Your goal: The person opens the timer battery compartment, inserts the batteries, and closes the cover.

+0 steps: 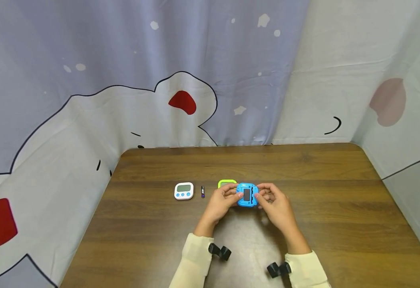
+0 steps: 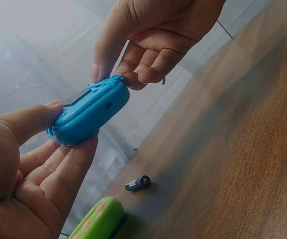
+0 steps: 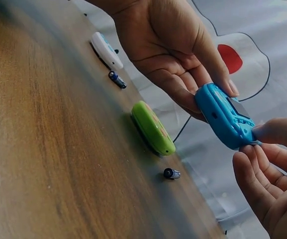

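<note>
A blue digital timer (image 1: 247, 195) is held up over the table between both hands, a dark rectangle and a slot on the side facing the head camera. My left hand (image 1: 223, 202) pinches its left end, thumb on top and fingers beneath, as the left wrist view shows. At the opposite end, my right hand (image 3: 277, 164) grips the timer's edge between thumb and fingers, beside the slotted part. Behind the hands lies a green timer (image 3: 153, 128), mostly covered in the head view. A small battery (image 3: 171, 173) lies just beyond its right end.
A white timer (image 1: 184, 191) with blue buttons lies to the left on the wooden table (image 1: 141, 240). Another battery (image 1: 202, 192) lies between the white and green timers. A patterned curtain (image 1: 123, 48) hangs along the table's far edge and sides.
</note>
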Available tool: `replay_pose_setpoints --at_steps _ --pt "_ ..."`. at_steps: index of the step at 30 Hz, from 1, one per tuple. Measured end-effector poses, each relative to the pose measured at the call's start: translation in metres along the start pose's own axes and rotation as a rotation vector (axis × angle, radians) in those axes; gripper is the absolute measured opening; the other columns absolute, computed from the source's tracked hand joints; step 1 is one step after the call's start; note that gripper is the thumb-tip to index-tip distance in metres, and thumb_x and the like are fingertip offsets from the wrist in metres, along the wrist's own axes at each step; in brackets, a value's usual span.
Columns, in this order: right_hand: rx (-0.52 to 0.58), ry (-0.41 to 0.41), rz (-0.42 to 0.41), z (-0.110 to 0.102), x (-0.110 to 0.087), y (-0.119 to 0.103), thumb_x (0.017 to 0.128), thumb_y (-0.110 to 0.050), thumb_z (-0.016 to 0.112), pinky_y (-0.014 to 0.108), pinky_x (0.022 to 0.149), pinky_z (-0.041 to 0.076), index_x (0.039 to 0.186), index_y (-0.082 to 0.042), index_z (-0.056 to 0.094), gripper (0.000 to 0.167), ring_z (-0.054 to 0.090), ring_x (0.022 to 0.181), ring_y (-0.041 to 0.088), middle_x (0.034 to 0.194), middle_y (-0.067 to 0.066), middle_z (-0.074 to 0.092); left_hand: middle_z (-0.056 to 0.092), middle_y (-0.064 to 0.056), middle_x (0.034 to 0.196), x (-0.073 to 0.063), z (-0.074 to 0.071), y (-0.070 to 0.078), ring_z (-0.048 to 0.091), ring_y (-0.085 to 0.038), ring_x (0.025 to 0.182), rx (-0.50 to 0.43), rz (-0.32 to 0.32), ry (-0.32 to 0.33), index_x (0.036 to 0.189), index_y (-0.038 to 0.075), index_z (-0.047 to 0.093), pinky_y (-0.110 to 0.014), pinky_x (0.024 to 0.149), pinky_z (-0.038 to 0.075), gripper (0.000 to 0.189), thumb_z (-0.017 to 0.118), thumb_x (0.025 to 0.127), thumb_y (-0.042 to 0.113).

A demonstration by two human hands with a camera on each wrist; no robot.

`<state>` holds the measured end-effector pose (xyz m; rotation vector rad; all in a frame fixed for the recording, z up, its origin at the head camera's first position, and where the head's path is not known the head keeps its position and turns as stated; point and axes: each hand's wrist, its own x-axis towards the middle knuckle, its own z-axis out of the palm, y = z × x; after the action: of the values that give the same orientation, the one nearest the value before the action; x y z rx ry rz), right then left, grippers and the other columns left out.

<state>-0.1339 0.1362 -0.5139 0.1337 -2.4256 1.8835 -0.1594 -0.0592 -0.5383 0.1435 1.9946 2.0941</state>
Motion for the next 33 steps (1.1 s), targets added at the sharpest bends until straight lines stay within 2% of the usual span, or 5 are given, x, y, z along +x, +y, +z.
replay_pose_setpoints --at_steps 9,19,24,28,33 --pt "-0.001 0.010 -0.019 0.001 0.003 0.012 0.089 -0.015 0.073 0.042 0.060 0.058 0.112 -0.005 0.063 0.027 0.067 0.067 0.024 0.085 0.013 0.062 0.068 -0.017 0.108 0.000 0.000 0.002 0.067 -0.016 0.093 -0.011 -0.006 -0.003 0.129 -0.002 0.057 -0.031 0.077 0.058 0.043 0.070 0.091 0.013" --pt "0.011 -0.012 -0.049 -0.001 -0.004 -0.019 0.090 -0.002 0.068 0.045 0.061 0.058 0.114 0.008 0.059 0.027 0.066 0.069 0.038 0.086 0.020 0.061 0.068 -0.018 0.109 -0.004 0.001 0.013 0.066 -0.014 0.090 0.002 -0.017 -0.021 0.130 -0.005 0.055 -0.037 0.079 0.058 0.041 0.067 0.092 0.006" --pt "0.021 -0.004 -0.037 -0.001 0.000 0.002 0.090 -0.009 0.071 0.042 0.060 0.058 0.114 0.000 0.062 0.028 0.067 0.064 0.030 0.085 0.016 0.062 0.068 -0.018 0.106 -0.012 0.005 0.028 0.067 -0.015 0.090 -0.002 0.002 -0.024 0.127 -0.008 0.056 -0.041 0.081 0.057 0.040 0.067 0.092 0.007" --pt "0.042 -0.017 -0.043 -0.001 0.002 0.015 0.090 -0.017 0.071 0.038 0.059 0.058 0.114 -0.005 0.063 0.028 0.067 0.063 0.022 0.086 0.014 0.061 0.069 -0.017 0.107 -0.013 0.004 0.027 0.067 -0.015 0.091 -0.005 -0.001 -0.022 0.128 -0.007 0.056 -0.042 0.082 0.057 0.041 0.068 0.092 0.008" --pt "0.076 -0.044 -0.082 -0.003 0.003 0.018 0.095 -0.018 0.066 0.036 0.060 0.059 0.116 -0.006 0.063 0.025 0.066 0.066 0.023 0.091 0.015 0.061 0.068 -0.019 0.110 -0.013 0.003 0.027 0.067 -0.016 0.092 -0.005 0.003 -0.016 0.129 -0.006 0.055 -0.035 0.078 0.058 0.041 0.068 0.092 0.008"
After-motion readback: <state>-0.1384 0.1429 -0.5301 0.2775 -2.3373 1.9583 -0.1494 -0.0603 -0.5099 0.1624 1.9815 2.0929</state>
